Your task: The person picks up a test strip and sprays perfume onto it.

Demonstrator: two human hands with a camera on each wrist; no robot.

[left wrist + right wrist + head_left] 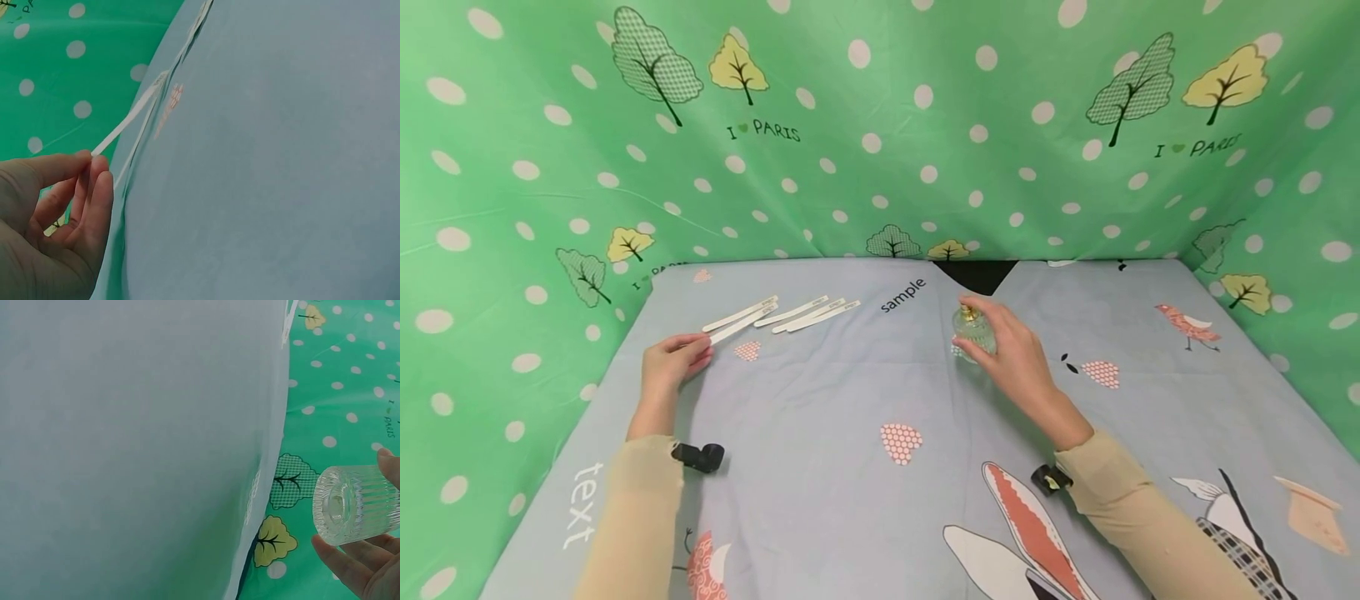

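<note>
Several white paper strips [790,314] lie in a loose row at the back left of the table. My left hand [676,360] pinches the near end of one strip [741,323] between thumb and fingertips; the left wrist view shows that strip [128,122] running up and away from my fingers [94,181]. My right hand [1011,350] grips a small ribbed clear glass bottle [973,330] with a gold top, near the table's middle back. In the right wrist view the bottle's round base [353,505] faces the camera, held off the cloth.
The table wears a grey-blue cloth [850,392] printed with hearts, birds and the words "sample" and "text". Green polka-dot fabric with trees [880,125] walls in the back and both sides. A dark gap [977,273] shows at the back edge.
</note>
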